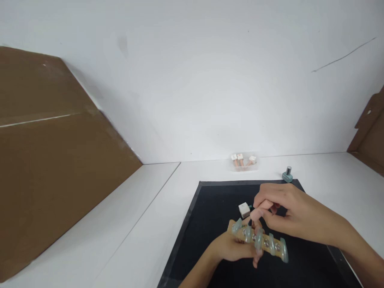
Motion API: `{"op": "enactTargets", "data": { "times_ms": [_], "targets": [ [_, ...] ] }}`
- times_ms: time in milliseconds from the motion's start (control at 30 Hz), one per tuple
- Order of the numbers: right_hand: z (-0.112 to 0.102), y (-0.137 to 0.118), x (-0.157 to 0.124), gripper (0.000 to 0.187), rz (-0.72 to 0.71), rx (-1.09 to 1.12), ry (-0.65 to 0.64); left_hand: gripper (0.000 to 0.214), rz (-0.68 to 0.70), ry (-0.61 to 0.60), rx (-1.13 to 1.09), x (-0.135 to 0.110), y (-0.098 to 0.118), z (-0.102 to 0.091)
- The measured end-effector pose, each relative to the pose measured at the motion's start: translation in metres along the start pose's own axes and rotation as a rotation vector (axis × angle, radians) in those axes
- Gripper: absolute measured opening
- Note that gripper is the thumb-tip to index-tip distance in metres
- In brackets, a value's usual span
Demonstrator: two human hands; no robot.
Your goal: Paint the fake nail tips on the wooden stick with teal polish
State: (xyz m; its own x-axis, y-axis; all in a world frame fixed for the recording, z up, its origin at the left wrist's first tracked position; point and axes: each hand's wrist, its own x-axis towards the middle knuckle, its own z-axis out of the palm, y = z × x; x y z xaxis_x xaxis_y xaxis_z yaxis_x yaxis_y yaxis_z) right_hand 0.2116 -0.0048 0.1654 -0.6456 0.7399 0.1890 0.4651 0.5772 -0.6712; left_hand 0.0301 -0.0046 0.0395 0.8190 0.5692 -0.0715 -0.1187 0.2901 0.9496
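"Starting at the far left, what are you seeing?"

"A brown cardboard panel is standing against the white wall, and a thin seam is running across the white tabletop. Further right, a black mat is lying on that tabletop."

"And the left hand?"

"It is reaching in over the mat, its fingers curling around a yellowish strip and holding it aslant. Pale green nail tips are sitting across the strip in a row, shiny round studs showing between them."

"What else is sharing that stretch?"

"Near the wall, a clear tray is holding three white-ended pieces with pinkish stems. Closer in, a white block is showing over the mat, just beyond the strip."

"How is the right hand looking?"

"Narrow: its fingers are pinching a slim dark-tipped tool over the strip's left part, the tip pointing down among the nail tips. The fingers are hiding its upper part, so I cannot tell its full shape."

"And past that?"

"A small green bottle with a silvery cap is standing by the mat's far edge, and brown cardboard is rising at the far right."
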Motion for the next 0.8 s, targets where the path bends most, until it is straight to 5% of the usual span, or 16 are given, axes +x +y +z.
{"op": "enactTargets", "data": {
  "times_ms": [200,533,800],
  "targets": [
    [0.0,0.0,0.0,0.014,-0.006,0.007,0.065,0.044,0.1,-0.033,-0.052,0.001,-0.012,-0.005],
    [-0.001,-0.004,0.002,0.015,-0.034,0.143,-0.12,0.058,-0.047,-0.002,0.269,0.002,0.012,0.001],
    [-0.001,-0.004,0.003,0.013,-0.012,0.029,-0.063,0.053,-0.043,0.011,0.191,0.001,0.013,0.005]
  ]
}}
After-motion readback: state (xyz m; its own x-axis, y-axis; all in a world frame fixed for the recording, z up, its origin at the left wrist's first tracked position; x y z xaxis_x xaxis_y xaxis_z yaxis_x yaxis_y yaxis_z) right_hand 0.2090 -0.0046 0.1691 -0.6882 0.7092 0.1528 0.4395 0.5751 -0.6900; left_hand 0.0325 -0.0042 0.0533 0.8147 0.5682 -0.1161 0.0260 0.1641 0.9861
